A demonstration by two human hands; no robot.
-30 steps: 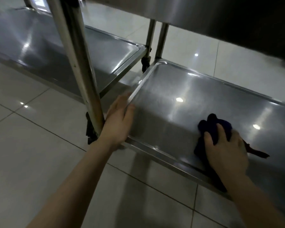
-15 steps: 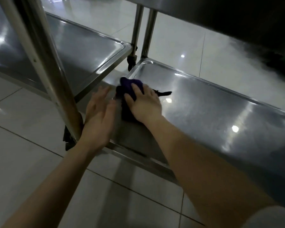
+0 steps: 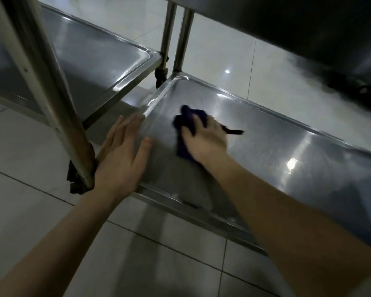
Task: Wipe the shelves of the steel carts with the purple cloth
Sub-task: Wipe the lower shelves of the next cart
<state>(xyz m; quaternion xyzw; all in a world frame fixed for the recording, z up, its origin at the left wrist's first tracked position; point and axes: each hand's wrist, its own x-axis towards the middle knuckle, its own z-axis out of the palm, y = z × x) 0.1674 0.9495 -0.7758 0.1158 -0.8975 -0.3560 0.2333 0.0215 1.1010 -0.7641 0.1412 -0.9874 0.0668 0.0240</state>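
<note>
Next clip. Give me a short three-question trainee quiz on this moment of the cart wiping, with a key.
1. True or false: the left hand lies flat, fingers straight, on the corner rim of the lower stainless-steel cart shelf.
2. Which hand holds the crumpled dark purple cloth? A) the right hand B) the left hand C) neither
3. Fill in: the neighbouring cart's steel shelf lies to the ___ of the shelf with the cloth.
Key: 1 true; 2 A; 3 left.
</note>
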